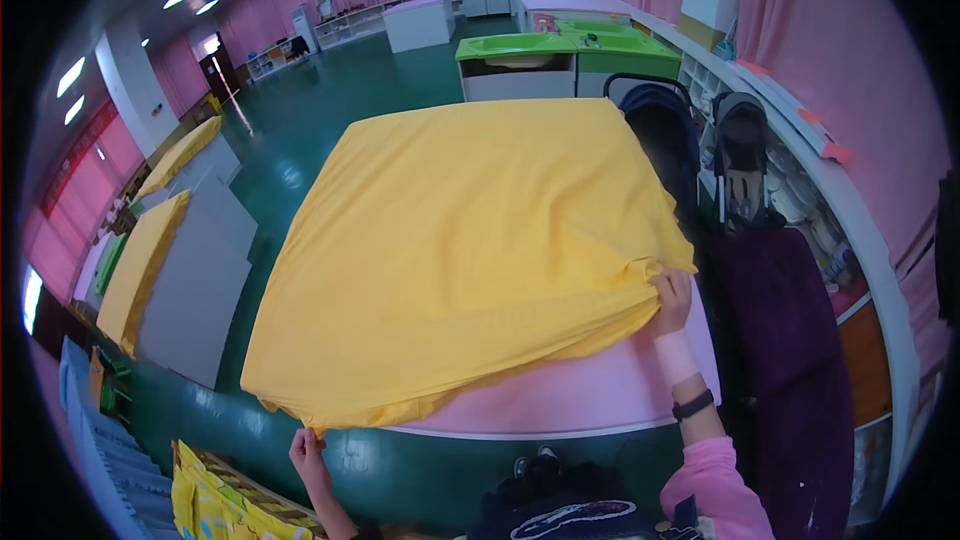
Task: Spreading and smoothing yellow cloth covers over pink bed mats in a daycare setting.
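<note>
A large yellow fitted sheet (470,210) is spread over a pink-topped table (580,390) in front of me. My left hand (306,448) pinches the sheet's near left corner, just past the table's edge. At the right side, my right hand (672,298) is closed on the gathered near edge of the sheet, above the tabletop. Between my hands that edge runs slantwise, and the pink surface shows bare along the near right part. Soft wrinkles cross the cloth, mostly toward my right hand.
Two strollers (741,155) and a dark purple covered piece (785,370) stand close on the right, beside shelving. Green-topped sink units (520,46) lie beyond the table. Other yellow-covered tables (145,265) are at the left. Yellow patterned cloth (215,500) hangs at the lower left.
</note>
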`<state>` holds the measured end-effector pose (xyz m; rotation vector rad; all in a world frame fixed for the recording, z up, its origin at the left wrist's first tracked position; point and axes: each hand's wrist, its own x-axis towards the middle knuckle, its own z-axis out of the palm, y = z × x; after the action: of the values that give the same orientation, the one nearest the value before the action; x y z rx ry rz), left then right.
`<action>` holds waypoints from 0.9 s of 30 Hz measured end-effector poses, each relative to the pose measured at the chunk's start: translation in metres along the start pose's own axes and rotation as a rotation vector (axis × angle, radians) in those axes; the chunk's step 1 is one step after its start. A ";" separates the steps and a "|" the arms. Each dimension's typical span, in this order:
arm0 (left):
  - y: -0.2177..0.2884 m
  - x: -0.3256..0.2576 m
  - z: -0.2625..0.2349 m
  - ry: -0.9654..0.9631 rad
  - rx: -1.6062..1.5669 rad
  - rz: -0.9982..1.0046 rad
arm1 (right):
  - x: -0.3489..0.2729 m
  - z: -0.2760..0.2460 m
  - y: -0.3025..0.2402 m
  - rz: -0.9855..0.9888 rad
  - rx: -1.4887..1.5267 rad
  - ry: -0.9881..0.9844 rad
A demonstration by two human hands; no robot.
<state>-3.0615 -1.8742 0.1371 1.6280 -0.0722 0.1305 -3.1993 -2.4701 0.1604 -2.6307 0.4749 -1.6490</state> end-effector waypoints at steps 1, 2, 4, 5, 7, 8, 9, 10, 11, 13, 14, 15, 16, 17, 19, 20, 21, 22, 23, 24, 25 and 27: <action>-0.002 0.000 0.005 0.009 -0.076 -0.019 | -0.009 -0.006 0.008 0.006 -0.015 0.000; -0.004 0.001 0.011 -0.013 -0.084 -0.023 | -0.021 -0.017 0.020 0.085 0.096 -0.074; -0.007 0.000 0.016 0.024 -0.140 -0.083 | -0.040 -0.038 0.022 0.223 0.241 -0.337; -0.008 -0.001 0.018 0.010 -0.144 -0.088 | -0.045 -0.052 0.020 0.228 0.227 -0.336; -0.014 0.001 0.015 0.015 -0.176 -0.104 | -0.056 -0.071 0.017 0.219 0.041 -0.816; -0.022 0.003 0.009 0.040 -0.214 -0.132 | -0.058 -0.077 0.015 0.224 0.035 -0.811; -0.027 0.004 0.009 0.028 -0.217 -0.133 | -0.061 -0.083 0.014 0.144 0.030 -0.868; -0.031 0.004 0.009 0.027 -0.206 -0.115 | -0.062 -0.085 0.016 0.063 0.027 -0.925; -0.031 0.005 0.013 0.019 -0.194 -0.097 | -0.065 -0.086 0.022 0.074 0.016 -0.922; -0.029 0.003 0.022 0.034 -0.183 -0.108 | -0.071 -0.085 0.037 -0.011 -0.195 -0.700; -0.028 0.001 0.020 0.043 -0.175 -0.111 | -0.071 -0.083 0.041 -0.007 -0.195 -0.704; -0.031 -0.002 0.018 0.048 -0.172 -0.114 | -0.066 -0.083 0.049 -0.044 -0.269 -0.510; -0.048 0.001 0.005 -0.010 -0.180 -0.101 | -0.061 -0.084 0.058 -0.083 -0.340 -0.315; -0.049 0.001 0.006 -0.014 -0.179 -0.107 | -0.059 -0.085 0.072 -0.009 -0.346 -0.256; -0.048 -0.007 0.009 0.025 -0.185 -0.118 | -0.049 -0.104 0.092 0.113 -0.324 -0.164; -0.042 -0.013 0.013 0.026 -0.183 -0.125 | -0.045 -0.118 0.100 0.107 -0.339 -0.149; -0.034 -0.017 0.019 0.078 -0.191 -0.127 | -0.045 -0.129 0.109 0.103 -0.349 -0.135; -0.029 -0.023 0.023 0.130 -0.200 -0.128 | -0.050 -0.142 0.120 0.104 -0.370 -0.156; -0.028 -0.030 0.023 0.133 -0.199 -0.126 | -0.056 -0.155 0.126 0.097 -0.358 -0.182; -0.031 -0.034 0.024 0.122 -0.189 -0.145 | -0.074 -0.164 0.141 -0.005 -0.413 -0.178; -0.035 -0.038 0.027 0.116 -0.179 -0.160 | -0.096 -0.168 0.155 -0.108 -0.463 -0.170; -0.040 -0.053 0.028 0.154 -0.072 -0.149 | -0.132 -0.178 0.152 -0.053 -0.308 -0.285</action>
<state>-3.1083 -1.9017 0.0892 1.5402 0.1611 0.1364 -3.4474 -2.5540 0.1003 -3.0566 0.7020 -1.2662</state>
